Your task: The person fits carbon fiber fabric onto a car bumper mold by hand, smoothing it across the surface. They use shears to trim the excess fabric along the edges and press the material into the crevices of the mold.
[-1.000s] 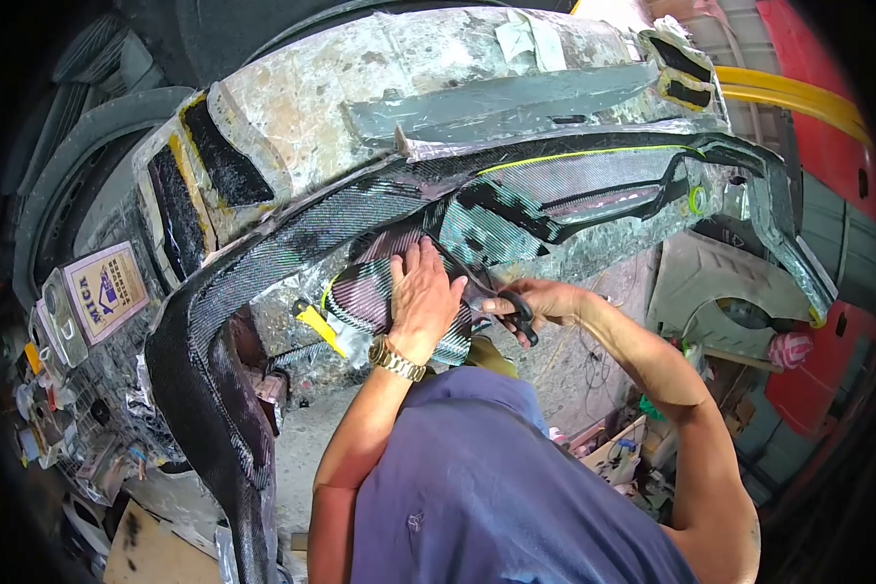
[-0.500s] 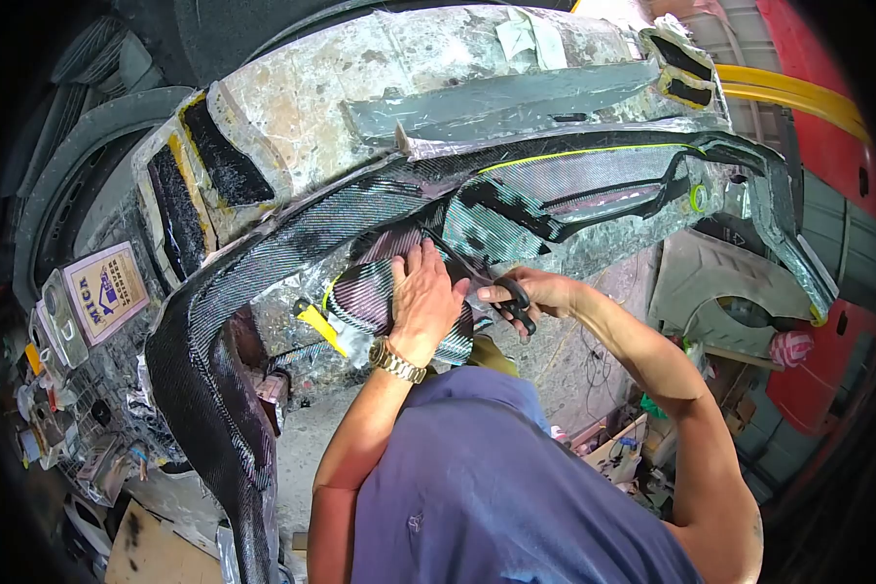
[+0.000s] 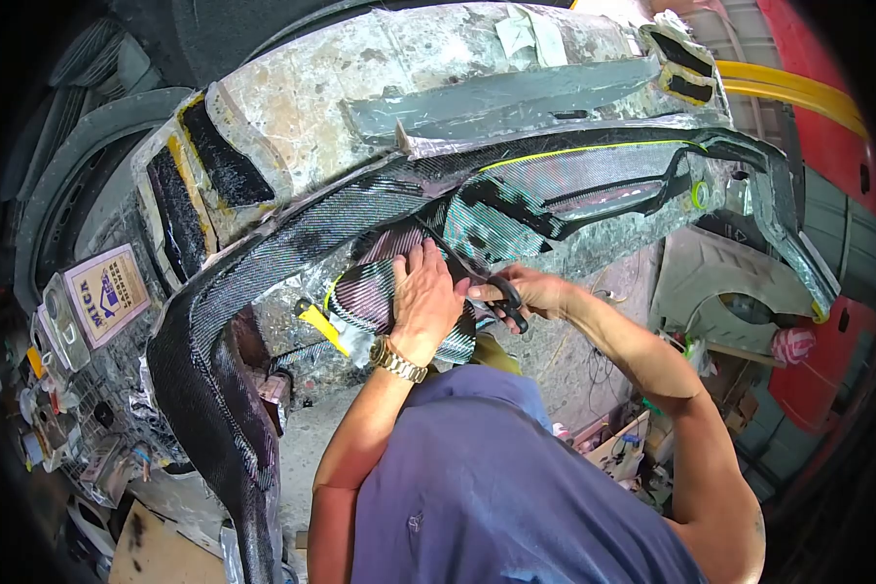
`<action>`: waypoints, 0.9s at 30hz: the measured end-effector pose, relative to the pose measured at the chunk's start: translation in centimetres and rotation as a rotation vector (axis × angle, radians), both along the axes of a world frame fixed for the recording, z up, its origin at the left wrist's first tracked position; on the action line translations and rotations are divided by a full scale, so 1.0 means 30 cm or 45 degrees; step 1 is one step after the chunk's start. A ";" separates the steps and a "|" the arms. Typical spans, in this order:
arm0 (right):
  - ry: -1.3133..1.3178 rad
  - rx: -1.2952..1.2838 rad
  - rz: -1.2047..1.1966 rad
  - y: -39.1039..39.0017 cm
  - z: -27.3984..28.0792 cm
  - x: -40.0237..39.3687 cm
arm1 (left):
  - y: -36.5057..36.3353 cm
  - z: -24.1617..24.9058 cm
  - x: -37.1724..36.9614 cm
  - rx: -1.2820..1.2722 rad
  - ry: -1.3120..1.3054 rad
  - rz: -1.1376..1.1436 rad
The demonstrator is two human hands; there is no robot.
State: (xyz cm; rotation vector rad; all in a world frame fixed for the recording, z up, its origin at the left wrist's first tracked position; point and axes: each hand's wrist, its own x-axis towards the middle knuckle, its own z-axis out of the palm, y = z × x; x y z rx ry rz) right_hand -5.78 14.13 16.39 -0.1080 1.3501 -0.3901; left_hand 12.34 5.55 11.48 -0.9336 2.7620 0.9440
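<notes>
My left hand (image 3: 426, 300) lies flat with fingers stretched out on a piece of shiny black woven carbon fibre cloth (image 3: 365, 297), wearing a metal watch. Close to its right side, my right hand (image 3: 540, 294) grips black-handled scissors (image 3: 508, 310). Their blades point up and left along the cloth's right edge, partly hidden by the cloth and fingers. Beyond both hands runs a long curved mould (image 3: 302, 229) lined with the same dark weave. A loose-looking patch of cloth (image 3: 492, 234) lies on it just above the scissors.
A yellow-handled brush or scraper (image 3: 321, 327) lies left of my left hand. A labelled tin (image 3: 105, 292) stands at far left among cluttered tools. On the right are a grey fender-like panel (image 3: 696, 282) and a green tape roll (image 3: 699, 196).
My right hand and the scissors have shifted slightly, and the scissor handles look closer together. My left hand stays in place on the cloth.
</notes>
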 end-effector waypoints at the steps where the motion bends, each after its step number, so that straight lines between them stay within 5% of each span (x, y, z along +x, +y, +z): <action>1: 0.005 -0.004 -0.016 0.003 0.001 0.005 | 0.001 -0.003 0.000 -0.004 0.000 0.001; 8: -0.027 -0.008 -0.089 0.025 -0.010 0.009 | 0.000 -0.009 -0.001 -0.036 0.003 -0.009; 19: 0.018 0.107 0.200 0.225 0.020 -0.070 | -0.072 0.012 0.000 -0.100 0.092 0.064; 23: -0.194 -0.163 -0.022 0.368 0.034 -0.065 | -0.157 0.013 -0.045 -0.132 0.112 0.117; 27: -0.362 -0.337 -0.631 0.459 0.050 0.053 | -0.207 -0.012 -0.119 -0.218 0.010 0.034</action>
